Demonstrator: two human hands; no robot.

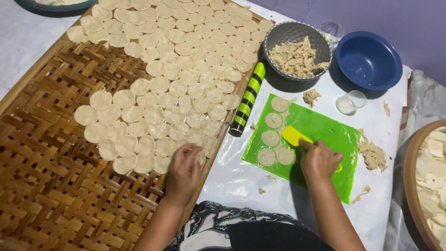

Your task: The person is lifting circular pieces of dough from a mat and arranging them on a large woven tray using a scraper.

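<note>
My left hand (183,171) rests on the woven bamboo tray (55,186), fingers down on a pale dough disc at the near edge of the spread of round discs (172,88). Over the green cutting mat (320,135), my right hand (319,160) grips a yellow scraper (293,135) whose blade points toward several cut dough discs (272,138) lying on the mat's left side.
A green and black striped rolling pin (247,99) lies between tray and mat. Behind the mat stand a grey colander with dough scraps (297,50), a blue bowl (368,60) and a small clear cup (350,101). A brown basket (425,181) with white pieces sits at right.
</note>
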